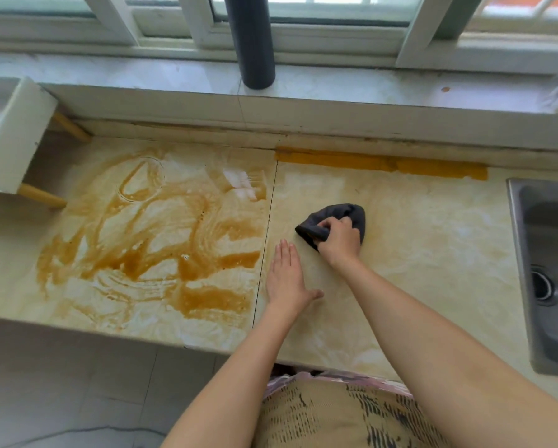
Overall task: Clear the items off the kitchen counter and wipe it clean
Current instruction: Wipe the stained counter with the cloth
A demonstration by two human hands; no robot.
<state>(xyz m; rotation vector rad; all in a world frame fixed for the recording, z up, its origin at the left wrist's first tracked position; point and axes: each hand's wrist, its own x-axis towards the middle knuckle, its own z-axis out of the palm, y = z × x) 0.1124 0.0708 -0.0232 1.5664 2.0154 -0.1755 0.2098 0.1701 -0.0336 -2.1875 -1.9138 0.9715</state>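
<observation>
The beige marble counter (416, 253) runs across the view. Its left half is smeared with wet brown streaks (148, 240) and a ring mark. My right hand (339, 239) is closed on a bunched dark grey cloth (352, 215) and presses it onto the counter just right of the seam. My left hand (285, 279) lies flat on the counter beside it, palm down, fingers together, holding nothing. A strip of orange-brown residue (384, 163) lines the back edge.
A steel sink (549, 270) is set into the counter at the right. A white box on wooden legs (15, 134) stands at the far left. A dark grey pipe (255, 43) rises from the window sill behind. The counter's front edge drops to a tiled floor.
</observation>
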